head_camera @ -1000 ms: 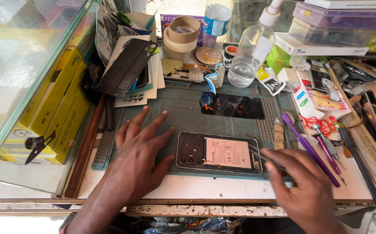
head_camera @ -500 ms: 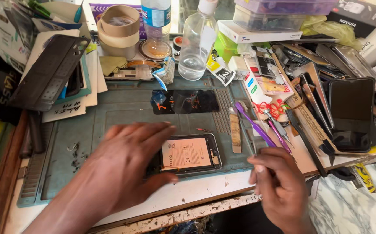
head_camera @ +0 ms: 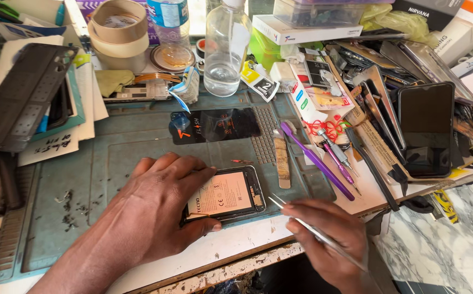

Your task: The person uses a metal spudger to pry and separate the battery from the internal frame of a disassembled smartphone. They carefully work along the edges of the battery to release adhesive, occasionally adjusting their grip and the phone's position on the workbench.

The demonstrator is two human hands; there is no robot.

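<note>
Left hand (head_camera: 155,209) lies flat with fingers spread, pinning the near end of the opened phone (head_camera: 226,195) on the green work mat (head_camera: 127,147), its battery (head_camera: 220,198) facing up. Right hand (head_camera: 329,239) pinches metal tweezers (head_camera: 302,220), tips just beside the phone's right edge. Keeping the palm's pressure steady and the tweezers low should stop the frame from sliding. Further right, purple tools (head_camera: 315,160) lie idle.
</note>
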